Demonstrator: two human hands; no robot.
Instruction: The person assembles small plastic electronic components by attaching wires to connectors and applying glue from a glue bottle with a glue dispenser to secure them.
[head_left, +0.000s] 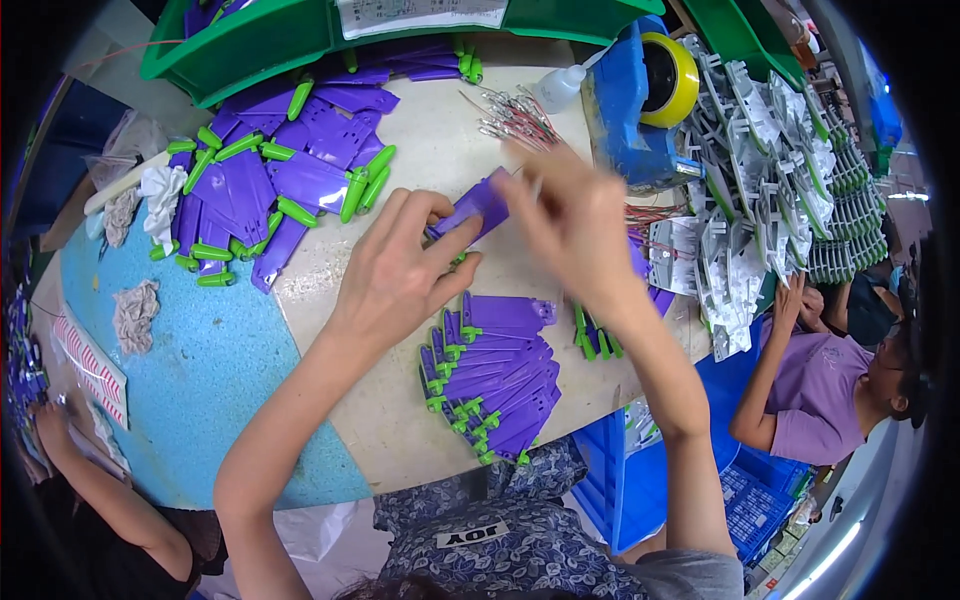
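Note:
My left hand (392, 268) is closed round a flat purple plastic part (482, 207), held slantwise above the white tabletop, with a bit of green showing under the fingers. At the part's far right end is my right hand (572, 225), its fingers smeared by motion; whether they grip anything cannot be made out. Below both hands lies a fanned row of purple parts with green ends (510, 365). Beyond the hands rests a bundle of thin red wires with silvery ends (515, 118).
A loose heap of purple-and-green parts (235, 195) lies left, below a green bin (270, 55). At right stand a blue tape dispenser (620, 105) with yellow tape and stacked grey-white parts (715, 250). Other people sit at both sides. Crumpled tissue (135, 315) lies on the blue surface.

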